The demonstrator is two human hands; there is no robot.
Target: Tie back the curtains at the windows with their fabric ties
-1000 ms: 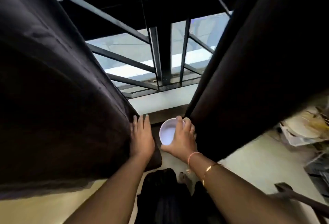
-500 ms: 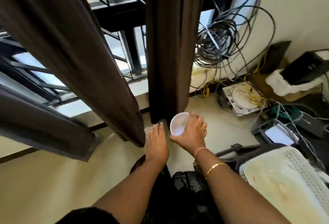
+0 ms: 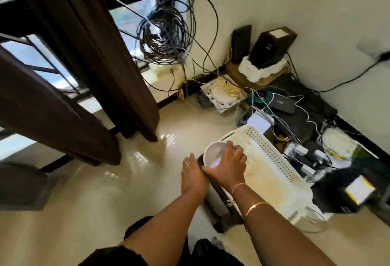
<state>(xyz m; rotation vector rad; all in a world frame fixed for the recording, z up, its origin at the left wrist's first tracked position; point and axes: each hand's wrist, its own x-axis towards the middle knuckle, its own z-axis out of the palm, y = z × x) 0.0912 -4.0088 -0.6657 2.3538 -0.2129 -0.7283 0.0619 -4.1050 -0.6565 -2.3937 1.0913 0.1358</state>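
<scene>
Both arms reach forward over the floor, hands side by side and well apart from the curtains.

Your left hand (image 3: pixel 193 174) is flat, back up, fingers straight and together, holding nothing that shows. Your right hand (image 3: pixel 229 167), just beside it, has its fingers curled round the rim of a small white bowl (image 3: pixel 214 155), tilted toward you above a white perforated crate (image 3: pixel 274 160). The brown curtains (image 3: pixel 95 54) hang loose at the window, up to your left.

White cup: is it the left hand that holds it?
No, the right hand grips the white cup, while the left hand lies straight-fingered beside it, holding nothing.
</scene>
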